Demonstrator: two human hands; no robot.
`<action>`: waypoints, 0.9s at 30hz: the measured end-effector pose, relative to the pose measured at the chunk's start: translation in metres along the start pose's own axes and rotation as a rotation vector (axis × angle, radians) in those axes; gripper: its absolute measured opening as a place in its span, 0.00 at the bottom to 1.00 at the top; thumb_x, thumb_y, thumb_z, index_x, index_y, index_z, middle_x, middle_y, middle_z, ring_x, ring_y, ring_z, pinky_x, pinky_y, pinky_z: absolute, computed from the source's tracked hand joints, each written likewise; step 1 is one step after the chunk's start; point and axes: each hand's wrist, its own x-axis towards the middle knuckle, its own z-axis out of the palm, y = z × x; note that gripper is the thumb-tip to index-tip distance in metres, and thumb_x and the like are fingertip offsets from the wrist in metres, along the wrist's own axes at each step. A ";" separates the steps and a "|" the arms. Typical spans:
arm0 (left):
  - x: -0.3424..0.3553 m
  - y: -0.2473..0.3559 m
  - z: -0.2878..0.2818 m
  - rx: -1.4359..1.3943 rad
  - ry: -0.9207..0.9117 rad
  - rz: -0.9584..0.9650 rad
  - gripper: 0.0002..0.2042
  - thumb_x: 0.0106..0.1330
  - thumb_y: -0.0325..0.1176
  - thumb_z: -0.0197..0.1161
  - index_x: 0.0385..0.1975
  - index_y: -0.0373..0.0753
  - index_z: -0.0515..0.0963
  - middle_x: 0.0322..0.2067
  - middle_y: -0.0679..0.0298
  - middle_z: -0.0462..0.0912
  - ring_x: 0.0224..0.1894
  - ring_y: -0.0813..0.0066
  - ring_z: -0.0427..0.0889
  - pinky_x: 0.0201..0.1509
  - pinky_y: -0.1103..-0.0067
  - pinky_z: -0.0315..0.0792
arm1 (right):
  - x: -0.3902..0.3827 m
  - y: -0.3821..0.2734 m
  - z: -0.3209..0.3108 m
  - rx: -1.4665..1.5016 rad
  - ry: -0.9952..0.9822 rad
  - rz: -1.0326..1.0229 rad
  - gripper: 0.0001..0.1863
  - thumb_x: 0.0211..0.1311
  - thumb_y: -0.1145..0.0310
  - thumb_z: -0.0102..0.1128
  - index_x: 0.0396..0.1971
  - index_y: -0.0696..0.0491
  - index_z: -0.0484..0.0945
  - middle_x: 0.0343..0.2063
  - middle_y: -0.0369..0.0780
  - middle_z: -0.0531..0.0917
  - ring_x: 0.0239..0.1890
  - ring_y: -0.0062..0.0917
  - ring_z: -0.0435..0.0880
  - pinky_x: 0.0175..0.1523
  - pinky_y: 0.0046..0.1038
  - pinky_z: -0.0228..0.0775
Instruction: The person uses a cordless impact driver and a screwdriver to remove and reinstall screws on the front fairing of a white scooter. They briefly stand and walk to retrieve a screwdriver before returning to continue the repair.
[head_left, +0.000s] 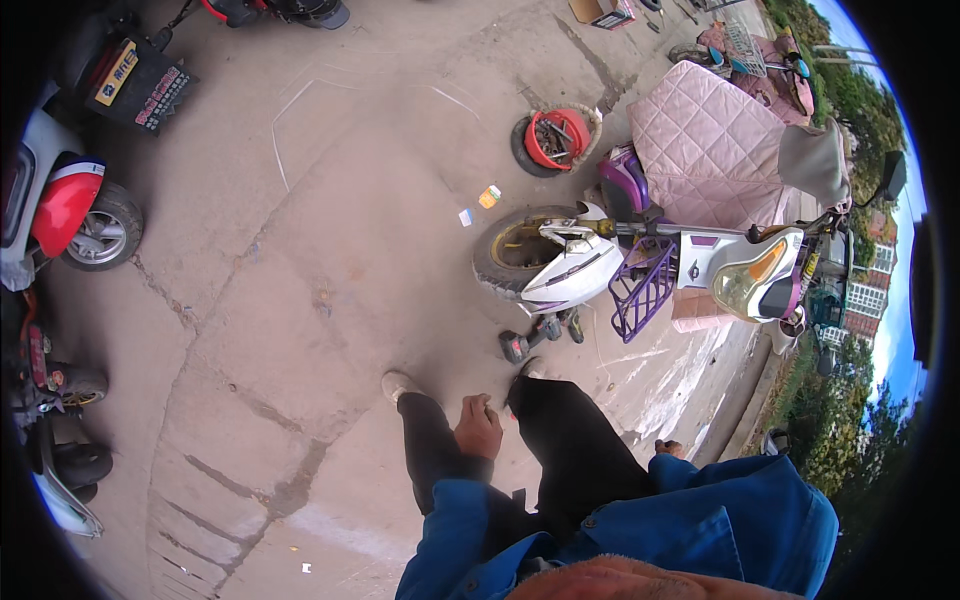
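I stand in dark trousers. My left hand (478, 428) hangs in front of my legs with curled fingers; I cannot make out what, if anything, they hold. My right hand (668, 449) is beside my right thigh, fingers curled, contents too small to tell. By my shoes lie cordless power tools (518, 344), below the front of a white and purple scooter (570, 270). The scooter has a purple wire rack (640, 285) and a pink quilted cover (705, 140). Two small cards (489, 196) lie on the ground near its front wheel.
A red bowl of tools (562, 135) rests in a tyre beyond the scooter. Several parked scooters (95, 225) line the left. An open cardboard box (600, 12) lies at the top. A pink-covered bike (760, 70) stands farther right, near a kerb (740, 400) with greenery.
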 end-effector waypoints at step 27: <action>0.554 0.275 -0.352 0.685 -0.172 -0.225 0.09 0.66 0.23 0.58 0.45 0.36 0.76 0.43 0.49 0.79 0.40 0.45 0.83 0.42 0.54 0.74 | -0.146 -0.740 -0.373 0.677 -0.660 -0.662 0.20 0.67 0.55 0.62 0.44 0.57 0.89 0.49 0.55 0.87 0.52 0.51 0.87 0.55 0.49 0.79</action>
